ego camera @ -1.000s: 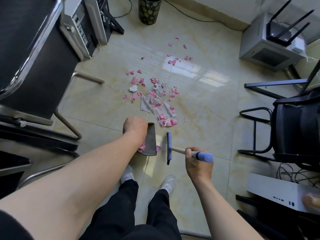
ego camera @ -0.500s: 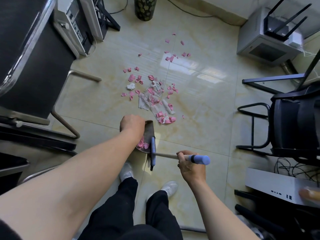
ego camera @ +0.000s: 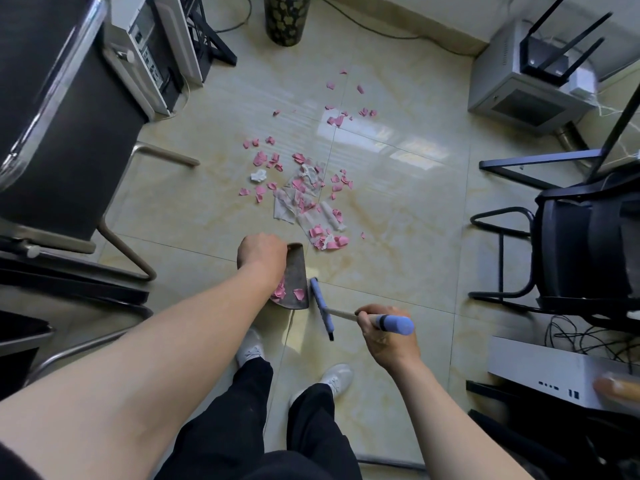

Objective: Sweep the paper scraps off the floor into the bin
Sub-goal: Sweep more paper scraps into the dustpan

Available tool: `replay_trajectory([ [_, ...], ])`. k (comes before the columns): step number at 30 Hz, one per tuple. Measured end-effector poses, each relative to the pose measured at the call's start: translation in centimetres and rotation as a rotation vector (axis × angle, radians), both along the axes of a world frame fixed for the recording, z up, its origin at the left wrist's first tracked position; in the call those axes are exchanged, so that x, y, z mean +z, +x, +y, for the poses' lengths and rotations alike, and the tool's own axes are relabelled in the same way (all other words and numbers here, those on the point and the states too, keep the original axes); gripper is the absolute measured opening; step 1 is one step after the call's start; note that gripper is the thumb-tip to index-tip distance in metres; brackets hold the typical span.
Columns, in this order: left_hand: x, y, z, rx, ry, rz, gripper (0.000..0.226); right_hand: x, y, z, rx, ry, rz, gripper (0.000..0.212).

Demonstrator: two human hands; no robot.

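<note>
The pink and white torn paper scraps (ego camera: 304,199) lie scattered over the glossy cream floor tiles (ego camera: 398,209), thickest in a loose heap just beyond the person's hands, with a thinner trail of pink bits running away toward the dark patterned cylindrical bin (ego camera: 285,19) that stands at the far edge; its top is cut off by the frame. A few pink scraps already sit in the grey metal dustpan (ego camera: 296,278), whose long axis runs away from the person, one end toward the heap and the other back toward the feet. The left hand (ego camera: 261,254) is wrapped over the pan's left side; the handle and the fingers are hidden beneath the hand, so how they close cannot be made out. Just to the right of the pan, not quite touching it, is the blue-headed brush (ego camera: 322,308). Its head lies roughly parallel to the pan, and its pale handle with a blue grip end runs off to the right, across the body. The right hand (ego camera: 386,332) is closed round that handle, fingers curled fully about it. White shoes (ego camera: 337,374) and black trouser legs stand below. A black chair (ego camera: 585,244) is at the right, computer towers (ego camera: 152,53) at upper left, and a blurred object at the lower right edge cannot be identified.
</note>
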State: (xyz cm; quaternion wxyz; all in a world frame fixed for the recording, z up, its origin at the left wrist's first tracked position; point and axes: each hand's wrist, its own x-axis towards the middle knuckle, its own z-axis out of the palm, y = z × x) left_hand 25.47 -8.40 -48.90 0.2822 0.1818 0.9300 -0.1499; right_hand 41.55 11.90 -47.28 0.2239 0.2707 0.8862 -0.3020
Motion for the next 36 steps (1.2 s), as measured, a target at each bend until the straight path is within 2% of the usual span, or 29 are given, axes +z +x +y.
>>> replay_trajectory([
  [6, 0.5, -0.3, 0.0, 0.004, -0.009, -0.009, 0.029, 1.2, -0.6, 0.2, -0.162, -0.166, 0.022, 0.022],
  [12, 1.2, -1.3, -0.4, 0.034, -0.019, -0.024, 0.032, 2.0, -2.0, 0.8, -0.374, -0.122, 0.159, 0.012],
  [16, 1.5, -2.2, 0.0, 0.048, -0.035, -0.026, 0.034, 1.7, -3.6, 2.3, -0.483, -0.060, 0.177, 0.015],
  [31, 1.1, -6.4, 7.4, 0.162, -0.083, -0.046, 0.036, -0.8, -10.9, 9.9, -0.366, 0.088, 0.265, 0.029],
  [36, 0.3, -7.3, 10.9, 0.156, -0.101, -0.054, 0.034, -3.0, -12.5, 12.6, -0.227, 0.097, 0.137, 0.031],
])
